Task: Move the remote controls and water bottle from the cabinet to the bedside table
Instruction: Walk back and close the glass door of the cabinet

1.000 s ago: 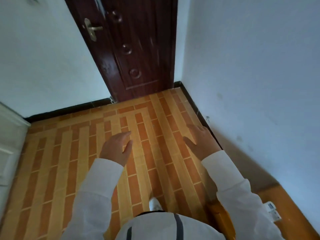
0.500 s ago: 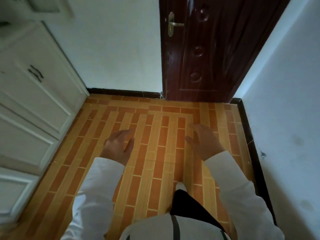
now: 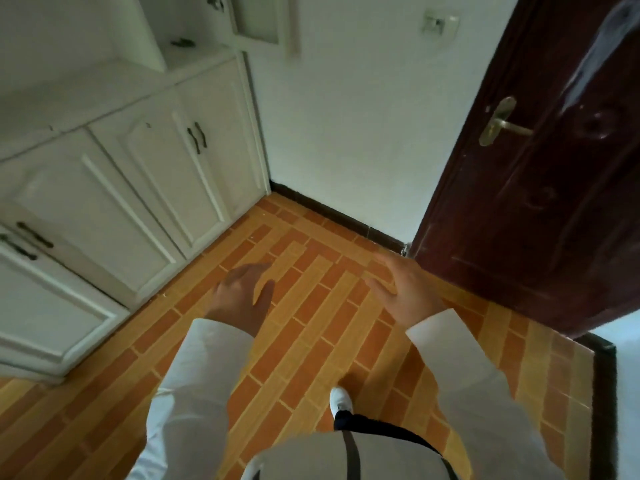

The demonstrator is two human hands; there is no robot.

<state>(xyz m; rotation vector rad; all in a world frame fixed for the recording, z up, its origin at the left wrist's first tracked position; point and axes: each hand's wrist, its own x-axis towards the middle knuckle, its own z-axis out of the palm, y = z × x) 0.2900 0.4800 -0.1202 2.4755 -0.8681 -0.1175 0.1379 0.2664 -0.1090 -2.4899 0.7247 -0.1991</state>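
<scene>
Hovering over the tiled floor (image 3: 311,327), left hand (image 3: 239,296) and right hand (image 3: 405,292) are both spread and empty; the white cabinet (image 3: 114,188) stands at left, remotes and bottle unseen.

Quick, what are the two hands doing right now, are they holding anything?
Left hand: open, fingers loosely curled, holding nothing.
Right hand: open, fingers spread, holding nothing.

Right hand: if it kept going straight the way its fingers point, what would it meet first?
Probably the white wall near its dark baseboard, left of the door. Nothing shows in between; depth is unclear.
</scene>
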